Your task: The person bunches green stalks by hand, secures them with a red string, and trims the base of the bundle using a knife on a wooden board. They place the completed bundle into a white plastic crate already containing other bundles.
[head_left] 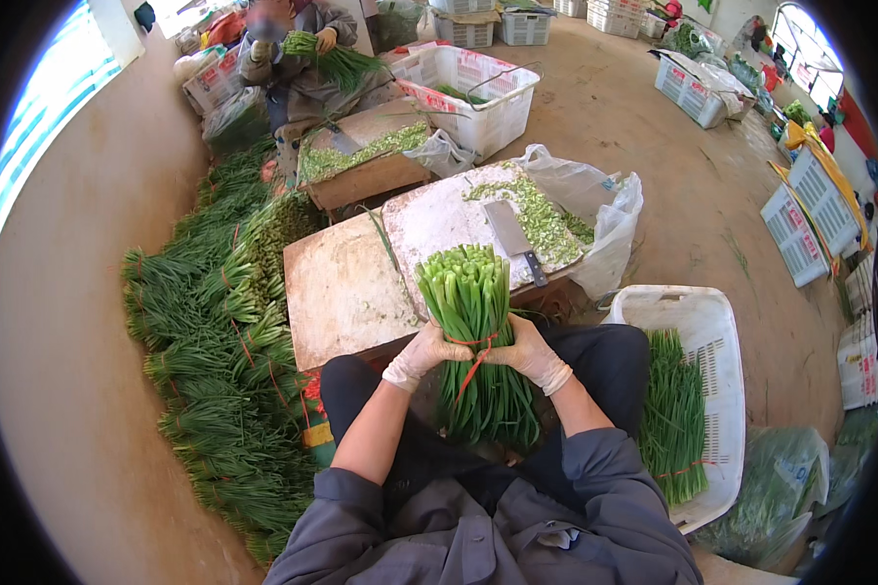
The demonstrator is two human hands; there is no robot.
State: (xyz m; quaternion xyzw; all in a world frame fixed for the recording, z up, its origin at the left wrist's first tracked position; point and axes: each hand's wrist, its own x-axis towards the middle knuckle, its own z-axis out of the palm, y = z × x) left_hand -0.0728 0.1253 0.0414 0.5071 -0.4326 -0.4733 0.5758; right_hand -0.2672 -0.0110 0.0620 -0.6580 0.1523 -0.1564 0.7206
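A thick bunch of garlic chives stands upright between my knees, its cut pale-green stalk ends up and its leaves hanging down. Thin gloves cover both hands. My left hand wraps the bunch from the left, and my right hand clasps it from the right, thumbs close together. Around the bunch, at the thumbs, runs a red tie with a loose end hanging down. Just beyond lies a cleaver with a black handle, on a white chopping board scattered with cut stalk ends.
Many tied chive bunches are heaped along the left wall. A white basket at my right holds more chives. A plastic bag hangs off the board's right side. Across from me, a person holds chives near another board and crate.
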